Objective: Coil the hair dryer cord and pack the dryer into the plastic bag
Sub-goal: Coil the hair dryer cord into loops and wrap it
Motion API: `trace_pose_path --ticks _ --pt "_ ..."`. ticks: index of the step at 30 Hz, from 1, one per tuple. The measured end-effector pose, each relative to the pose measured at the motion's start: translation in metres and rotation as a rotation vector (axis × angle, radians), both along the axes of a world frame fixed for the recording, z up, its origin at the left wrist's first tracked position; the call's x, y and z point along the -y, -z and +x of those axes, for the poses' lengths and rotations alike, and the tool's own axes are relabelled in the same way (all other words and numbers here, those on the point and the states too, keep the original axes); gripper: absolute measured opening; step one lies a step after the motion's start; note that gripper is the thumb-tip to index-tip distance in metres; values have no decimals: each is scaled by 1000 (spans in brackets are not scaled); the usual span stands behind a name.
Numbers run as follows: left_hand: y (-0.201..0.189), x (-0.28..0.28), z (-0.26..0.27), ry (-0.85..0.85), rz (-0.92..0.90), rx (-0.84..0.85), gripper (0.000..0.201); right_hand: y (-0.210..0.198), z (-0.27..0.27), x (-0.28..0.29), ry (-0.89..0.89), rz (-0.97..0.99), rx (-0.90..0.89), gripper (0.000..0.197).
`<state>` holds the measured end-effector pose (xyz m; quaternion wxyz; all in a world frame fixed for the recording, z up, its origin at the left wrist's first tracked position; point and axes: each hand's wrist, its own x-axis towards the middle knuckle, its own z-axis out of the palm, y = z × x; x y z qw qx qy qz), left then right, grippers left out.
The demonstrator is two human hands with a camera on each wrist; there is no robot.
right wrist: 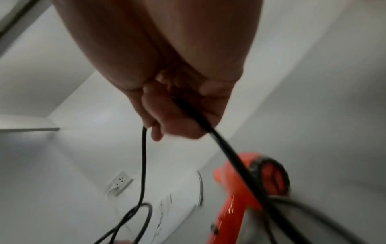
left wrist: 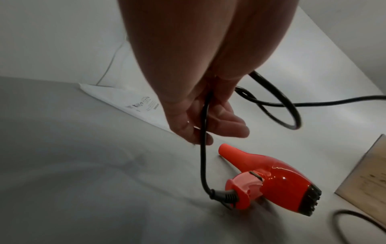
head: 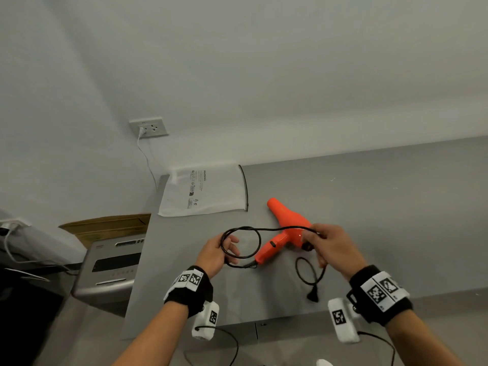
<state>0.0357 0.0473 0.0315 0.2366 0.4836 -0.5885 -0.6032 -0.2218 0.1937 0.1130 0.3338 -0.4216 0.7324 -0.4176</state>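
An orange-red hair dryer (head: 286, 231) (left wrist: 269, 180) (right wrist: 236, 198) lies on the grey table (head: 396, 207). Its black cord (head: 253, 229) (left wrist: 203, 148) (right wrist: 219, 145) runs from the handle into a loop held in my left hand (head: 220, 250) (left wrist: 200, 122), then across to my right hand (head: 326, 244) (right wrist: 173, 115), which pinches it above the dryer's back end. The rest of the cord curls down to the plug (head: 313, 295) near the front edge. A white plastic bag (head: 203, 192) (left wrist: 133, 102) with a black zip edge lies flat at the back left.
A wall socket (head: 149, 126) (right wrist: 120, 180) with a white cable plugged in sits on the wall above the table's left end. A grey machine (head: 111, 270) and a cardboard box (head: 105, 227) stand left of the table, below its level.
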Motion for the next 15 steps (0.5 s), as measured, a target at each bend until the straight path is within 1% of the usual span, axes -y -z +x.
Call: trace_pose_path --ticks 3,5,6,8,9,11,13,15 --pt "3 3 5 31 -49 43 29 -34 -12 -3 -65 -10 -271 16" --pt "2 4 8 38 -66 71 32 -51 -14 -5 -86 -28 -357 12" --pt "0 4 9 50 -63 78 37 -57 -14 -6 -91 -35 -386 11" --pt "-7 3 8 89 -37 71 52 -64 -12 -6 -108 -46 -421 11" --pt "-11 2 6 108 -12 53 55 -65 -9 -5 -121 -48 -425 12" --pt "-24 -3 0 138 54 -11 44 -63 -2 -2 -142 -46 -414 12" --pt "-36 -7 -7 175 102 -55 39 -59 6 2 -151 -72 -414 12" --pt "-42 -10 -15 202 103 -27 34 -54 14 7 -162 -88 -385 11"
